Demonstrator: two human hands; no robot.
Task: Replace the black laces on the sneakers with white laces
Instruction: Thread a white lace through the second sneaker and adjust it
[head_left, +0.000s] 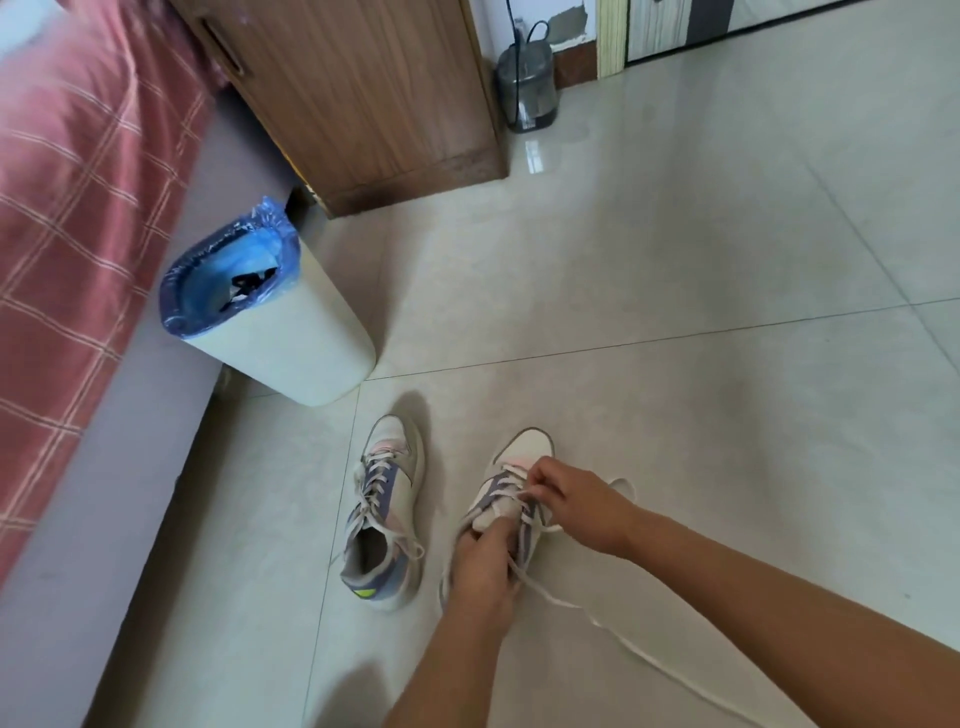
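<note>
Two white and purple sneakers stand on the tiled floor, toes pointing away from me. The left sneaker (383, 512) is laced with a white lace tied at its top. My left hand (483, 564) grips the tongue and collar of the right sneaker (522, 457). My right hand (576, 501) pinches the white lace (639, 652) over the upper eyelets of that shoe. A long loose end of this lace trails across the floor to the lower right. Something black lies inside the bin; I cannot tell whether it is a lace.
A white bin (291, 338) with a blue liner stands left of the shoes, beside a bed with a red checked cover (67, 208). A wooden cabinet (363, 93) stands behind it, with a dark grey container and cable (524, 88) at the wall.
</note>
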